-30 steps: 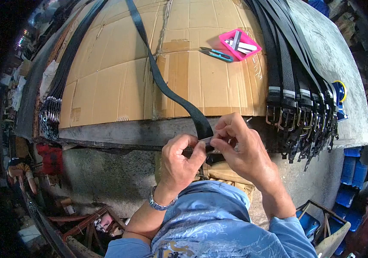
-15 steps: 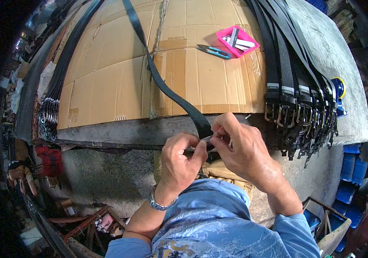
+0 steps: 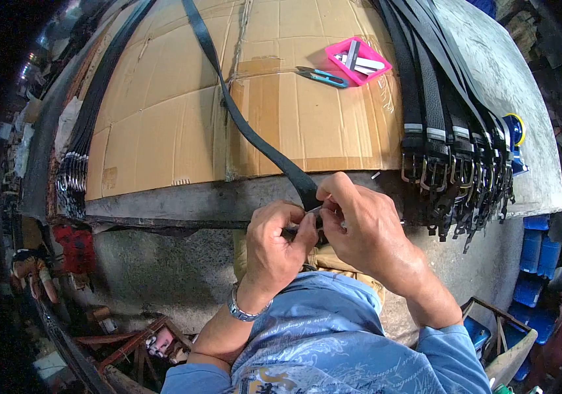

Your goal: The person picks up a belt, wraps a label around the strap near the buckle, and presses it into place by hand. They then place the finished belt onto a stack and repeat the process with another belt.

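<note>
A long black belt [image 3: 248, 131] runs down over the cardboard to the table's front edge, where its near end lies between my hands. My left hand [image 3: 277, 244], with a metal watch on its wrist, pinches the belt end between thumb and fingers. Close against it on the right, my right hand [image 3: 359, 226] has its fingers curled and pressed together at the same end. A small pale strip shows at the fingertips, partly hidden. What my right fingers grip is too covered to name.
Cardboard [image 3: 320, 131] covers the table. On it are a pink tray [image 3: 358, 60] of white and grey strips and blue-handled snips [image 3: 322, 77]. Buckled black belts [image 3: 437, 131] hang at the right, more belts [image 3: 90, 131] at the left. A blue-yellow roll [image 3: 514, 129] sits far right.
My right hand has shifted slightly at the belt end, its fingers curling more. The table and its objects appear slightly further left in the view.
</note>
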`<state>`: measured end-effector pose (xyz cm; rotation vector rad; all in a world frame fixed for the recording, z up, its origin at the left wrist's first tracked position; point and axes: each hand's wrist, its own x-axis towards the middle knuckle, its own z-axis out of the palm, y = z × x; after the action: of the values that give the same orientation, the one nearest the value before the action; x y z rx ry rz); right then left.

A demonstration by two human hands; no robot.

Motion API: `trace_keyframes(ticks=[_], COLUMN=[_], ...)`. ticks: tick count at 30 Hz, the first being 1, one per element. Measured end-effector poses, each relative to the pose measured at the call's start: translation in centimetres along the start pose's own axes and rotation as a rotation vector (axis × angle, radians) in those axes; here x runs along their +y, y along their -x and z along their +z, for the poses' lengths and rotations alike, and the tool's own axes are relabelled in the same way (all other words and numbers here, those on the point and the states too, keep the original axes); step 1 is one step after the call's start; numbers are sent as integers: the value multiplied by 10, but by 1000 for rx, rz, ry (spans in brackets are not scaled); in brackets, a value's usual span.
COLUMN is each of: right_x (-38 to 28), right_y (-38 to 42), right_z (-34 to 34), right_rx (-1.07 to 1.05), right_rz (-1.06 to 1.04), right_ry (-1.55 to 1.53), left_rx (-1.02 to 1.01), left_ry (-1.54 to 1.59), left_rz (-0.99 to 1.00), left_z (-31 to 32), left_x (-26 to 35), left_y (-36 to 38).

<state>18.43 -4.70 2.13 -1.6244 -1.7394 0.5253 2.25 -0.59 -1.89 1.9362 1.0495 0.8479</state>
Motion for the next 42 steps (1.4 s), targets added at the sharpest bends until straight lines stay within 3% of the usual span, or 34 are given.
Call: trace_keyframes(ticks=[21, 34, 38, 42], right_x=[3, 9, 9, 24], right_y=[-2, 0, -1, 10], right_z=[3, -2, -12, -16], right_rx=[-6, -25, -53, -35], right_rz=[-55, 34, 70, 171], right_ry=[55, 19, 114, -5], left_rx=[4, -14, -17, -31], left_ry=[-51, -61, -39, 122], left_rz=[108, 224, 205, 38], left_z=[4, 2, -1, -5], left_x=[-3, -6, -7, -5], left_y=[-1, -4, -3, -1])
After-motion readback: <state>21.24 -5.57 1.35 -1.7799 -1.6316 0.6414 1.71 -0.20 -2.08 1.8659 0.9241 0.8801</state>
